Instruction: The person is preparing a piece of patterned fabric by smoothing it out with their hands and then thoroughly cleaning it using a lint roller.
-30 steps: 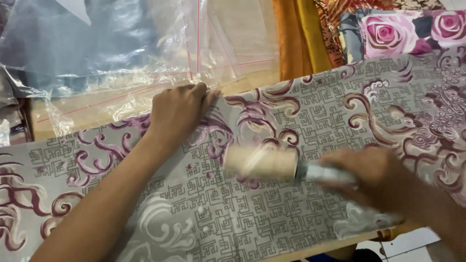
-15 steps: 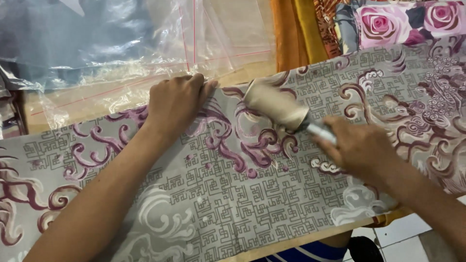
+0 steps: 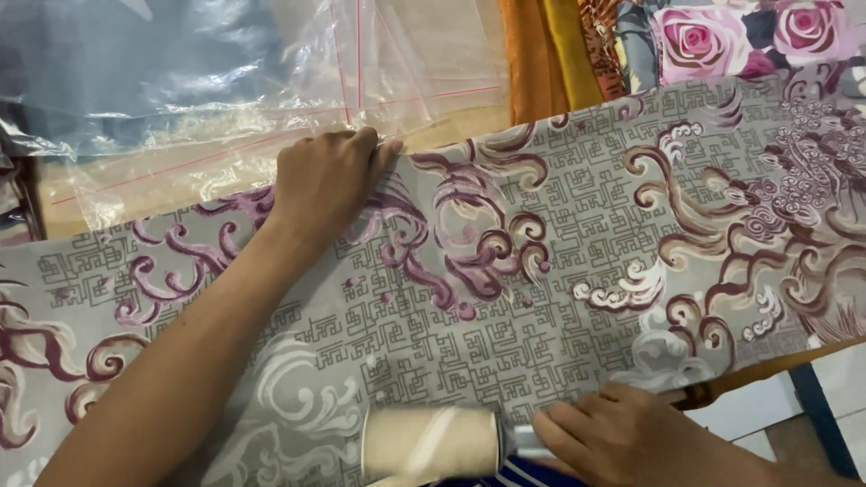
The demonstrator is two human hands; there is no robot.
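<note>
Lint roller (image 3: 431, 442) is lying on the patterned fabric's (image 3: 559, 261) near edge, right hand (image 3: 631, 437) gripping its handle; left hand (image 3: 327, 185) is pressing flat, open, at the far edge.

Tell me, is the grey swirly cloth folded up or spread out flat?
Spread out flat. The grey patterned cloth lies smooth across the table, the left hand pressing its far edge, the right hand holding a lint roller.

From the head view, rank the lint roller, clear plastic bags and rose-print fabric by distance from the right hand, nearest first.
1. Lint roller: held in the right hand, at the near edge.
2. Rose-print fabric: far right corner.
3. Clear plastic bags: far left.
</note>
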